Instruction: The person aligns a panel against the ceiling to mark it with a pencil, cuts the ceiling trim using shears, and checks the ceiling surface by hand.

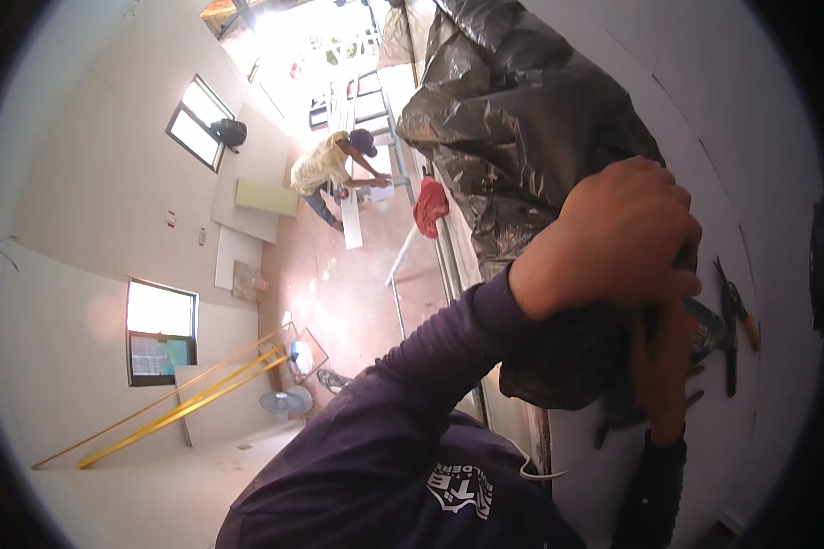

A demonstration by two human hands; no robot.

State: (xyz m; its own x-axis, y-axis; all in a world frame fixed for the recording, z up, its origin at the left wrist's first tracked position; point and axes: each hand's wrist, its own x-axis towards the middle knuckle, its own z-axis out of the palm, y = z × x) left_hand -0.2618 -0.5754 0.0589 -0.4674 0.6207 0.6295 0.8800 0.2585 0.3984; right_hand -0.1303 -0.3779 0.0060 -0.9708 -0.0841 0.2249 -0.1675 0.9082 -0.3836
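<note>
My left hand [613, 238] is closed, its fingers curled and turned away, over the edge of a crumpled black plastic sheet [531, 128]. What those fingers hold, if anything, is hidden. Just below it, in shadow, my right hand [664, 361] reaches up beside the dark plastic; its fingertips disappear behind the left hand, so their pose does not show. To the right of both hands, several hand tools lie on a pale surface, among them a cutter with an orange handle [750, 331]. A teal and dark item [706, 329] sits next to my right hand, partly covered.
A red cloth or bag [429, 208] hangs at a metal rail left of the plastic. Far below, a person [325, 174] bends over white boards at a metal frame. Yellow bars [183, 409] lean near a fan [286, 401]. A white cord [536, 474] loops near my torso.
</note>
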